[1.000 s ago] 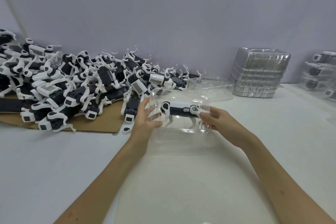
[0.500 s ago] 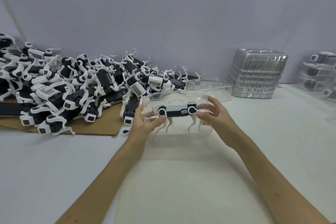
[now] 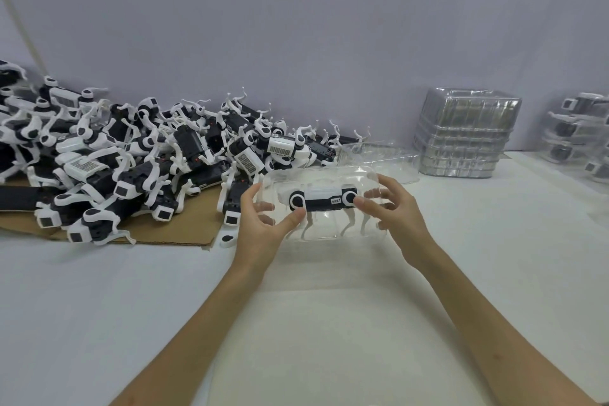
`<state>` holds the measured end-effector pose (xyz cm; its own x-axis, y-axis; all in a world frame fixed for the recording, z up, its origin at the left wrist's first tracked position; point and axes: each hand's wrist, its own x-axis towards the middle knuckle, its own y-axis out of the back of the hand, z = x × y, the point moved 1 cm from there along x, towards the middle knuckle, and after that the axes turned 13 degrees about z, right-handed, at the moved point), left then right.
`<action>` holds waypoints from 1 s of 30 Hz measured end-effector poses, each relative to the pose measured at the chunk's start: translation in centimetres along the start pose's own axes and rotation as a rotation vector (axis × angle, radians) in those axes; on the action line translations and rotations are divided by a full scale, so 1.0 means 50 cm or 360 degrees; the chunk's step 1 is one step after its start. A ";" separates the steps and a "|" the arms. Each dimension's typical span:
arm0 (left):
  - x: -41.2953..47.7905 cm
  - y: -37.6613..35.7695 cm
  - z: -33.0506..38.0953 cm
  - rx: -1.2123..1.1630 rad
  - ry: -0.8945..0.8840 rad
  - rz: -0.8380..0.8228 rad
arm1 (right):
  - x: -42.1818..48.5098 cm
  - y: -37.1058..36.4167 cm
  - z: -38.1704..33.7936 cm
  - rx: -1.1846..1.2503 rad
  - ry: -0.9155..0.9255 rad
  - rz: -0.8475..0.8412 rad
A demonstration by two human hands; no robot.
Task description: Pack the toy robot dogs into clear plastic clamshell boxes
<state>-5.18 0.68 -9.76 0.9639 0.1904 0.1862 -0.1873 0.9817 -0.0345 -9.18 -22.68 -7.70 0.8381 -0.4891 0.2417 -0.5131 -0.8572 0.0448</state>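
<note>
Fingers (image 3: 291, 217) curl round both ends of the clamshell box (image 3: 323, 175) — left hand (image 3: 260, 227) has its thumb on the front face, right hand (image 3: 395, 211) grips the right end. Over the last second the box has tipped up to face the camera, so the toy robot dog (image 3: 324, 199) looks seated, probably ready to snap shut. It's inside, over the counter (image 3: 329, 323), long axis left-right, legs down — can't tell which end is the head

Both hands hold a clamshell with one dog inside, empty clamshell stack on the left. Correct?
No: head view shows the empty clamshell stack on the right. The left hand and right hand do hold the clamshell with one dog inside.
</note>
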 end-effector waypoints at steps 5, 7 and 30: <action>0.007 0.005 0.000 -0.0228 0.0380 -0.0002 | -0.003 -0.010 0.002 0.0037 -0.0174 0.0034; 0.011 0.010 -0.003 -0.0306 0.0456 0.0055 | 0.000 -0.002 0.006 -0.0055 -0.0181 0.0146; -0.044 -0.022 0.005 0.0038 0.0098 0.0170 | -0.001 -0.092 -0.101 -0.2093 0.0496 -0.0294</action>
<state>-7.14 -0.82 -9.89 0.9479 0.2944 0.1220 -0.2932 0.9556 -0.0276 -7.78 -17.89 -3.01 0.9267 -0.1785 0.3306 -0.3416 -0.0340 0.9392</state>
